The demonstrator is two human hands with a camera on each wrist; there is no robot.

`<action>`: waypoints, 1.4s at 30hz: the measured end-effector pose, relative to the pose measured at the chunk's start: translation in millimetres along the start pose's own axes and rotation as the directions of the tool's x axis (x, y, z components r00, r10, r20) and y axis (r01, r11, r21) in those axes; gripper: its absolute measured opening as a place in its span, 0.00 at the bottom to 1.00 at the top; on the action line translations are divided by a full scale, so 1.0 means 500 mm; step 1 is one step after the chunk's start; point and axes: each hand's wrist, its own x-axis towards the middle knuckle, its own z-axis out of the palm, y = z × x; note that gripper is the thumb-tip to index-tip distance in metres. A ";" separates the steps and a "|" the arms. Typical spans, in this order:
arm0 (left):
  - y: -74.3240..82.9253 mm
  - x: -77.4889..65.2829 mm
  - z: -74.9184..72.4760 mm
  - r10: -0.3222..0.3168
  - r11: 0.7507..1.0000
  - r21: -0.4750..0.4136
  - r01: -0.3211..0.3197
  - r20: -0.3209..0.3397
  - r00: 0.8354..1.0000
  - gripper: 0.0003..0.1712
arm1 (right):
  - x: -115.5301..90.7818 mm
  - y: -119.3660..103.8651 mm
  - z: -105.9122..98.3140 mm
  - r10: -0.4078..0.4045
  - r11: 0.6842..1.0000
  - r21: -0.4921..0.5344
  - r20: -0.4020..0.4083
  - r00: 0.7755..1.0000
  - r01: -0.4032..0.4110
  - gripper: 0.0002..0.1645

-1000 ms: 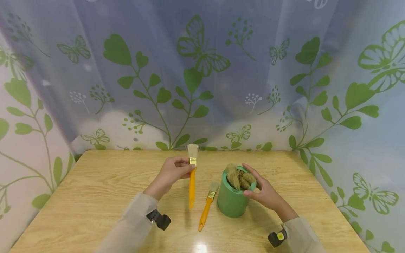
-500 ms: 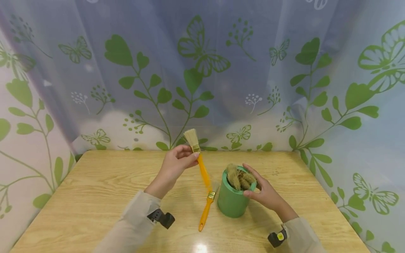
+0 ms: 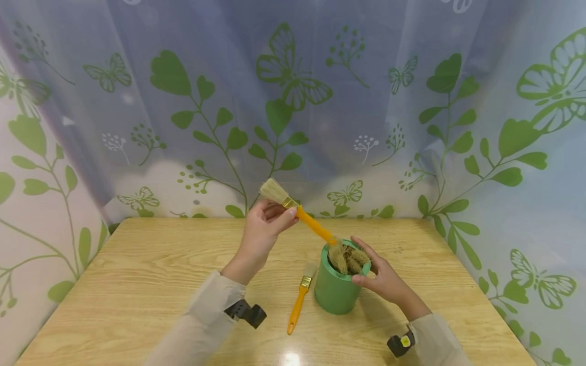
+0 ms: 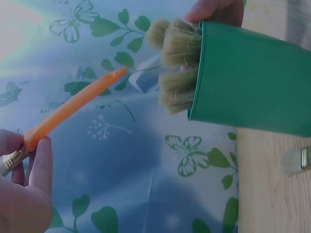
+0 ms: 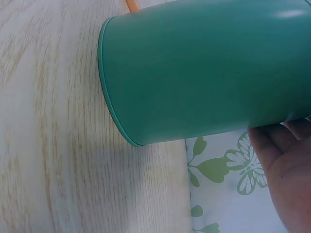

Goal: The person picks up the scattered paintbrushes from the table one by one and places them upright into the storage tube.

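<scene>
My left hand [image 3: 256, 241] pinches a paintbrush [image 3: 316, 224] around its metal ferrule, over the table. Its pale bristles point up and left, and its orange handle slants down toward the green pot. In the left wrist view, the tip of the orange handle [image 4: 104, 83] is apart from the bristles in the pot. The green pot [image 3: 338, 292] stands upright, with several bristle heads [image 4: 180, 48] sticking out of its mouth. My right hand [image 3: 389, 282] holds this pot at the rim, thumb on the near side and fingers on the far side.
A second orange-handled paintbrush [image 3: 297, 307] lies on the wooden table [image 3: 151, 284], just left of the pot, bristles away from me. Behind the table's far edge hangs a blue and white curtain [image 3: 329, 147] printed with green leaves and butterflies.
My left hand has lifted the paintbrush and moved it right. The brush has turned from near upright to slanted, its handle end swinging toward the pot. My right hand and the pot have stayed put.
</scene>
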 end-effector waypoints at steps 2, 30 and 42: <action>-0.002 0.000 0.010 0.019 1.000 -0.003 -0.019 0.013 1.000 0.17 | 0.000 -0.001 0.000 -0.004 1.000 0.000 0.001 1.000 0.004 0.47; -0.079 0.002 0.092 -0.010 0.819 0.547 -0.174 0.316 0.949 0.06 | -0.001 0.001 0.002 0.024 1.000 -0.007 -0.008 1.000 -0.024 0.46; -0.101 -0.001 0.077 -0.012 0.728 0.654 -0.205 0.311 0.950 0.18 | -0.003 0.009 0.004 0.013 1.000 -0.013 -0.020 1.000 -0.013 0.46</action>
